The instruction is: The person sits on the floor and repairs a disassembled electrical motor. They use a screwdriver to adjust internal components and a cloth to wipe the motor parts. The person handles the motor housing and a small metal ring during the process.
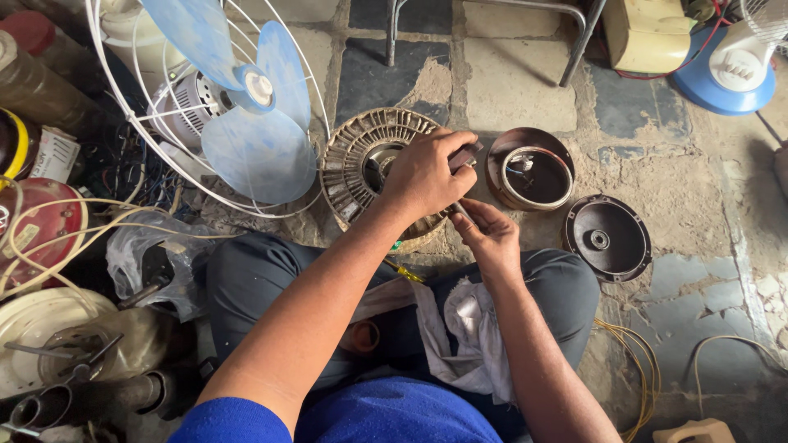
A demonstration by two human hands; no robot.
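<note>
Centrally, a slim metal tool is clasped in the left hand, fist closed round its upper end; the right hand pinches its lower tip from beneath. Tool looks stiff, narrow, probably greasy; best taken firmly by the shaft. Just behind sits a ribbed fan motor stator on the stone floor. Right: round motor housing, dark end cover. Left: blue-bladed fan. Near: rag on lap.
</note>
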